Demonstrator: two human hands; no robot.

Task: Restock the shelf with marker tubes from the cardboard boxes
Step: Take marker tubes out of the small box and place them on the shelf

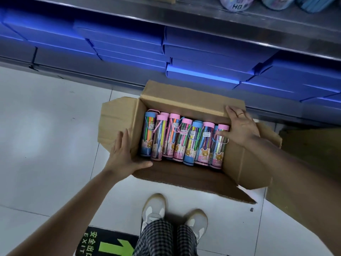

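Note:
An open cardboard box (184,100) stands on the floor in front of the shelf. Several clear marker tubes (181,139) with pink or blue caps lie side by side inside it. My left hand (125,154) rests flat on the box's left wall, fingers straight, thumb reaching along the inner floor. My right hand (239,126) lies over the box's right rim with fingers spread; its thumb touches the rightmost pink-capped tube (220,146).
Stacks of blue folders (203,58) fill the bottom shelf behind the box. A metal shelf edge (239,28) runs above, with pencil tubs on it. Another cardboard box (304,156) sits to the right. My shoes (173,213) and an exit floor sign (107,244) lie below.

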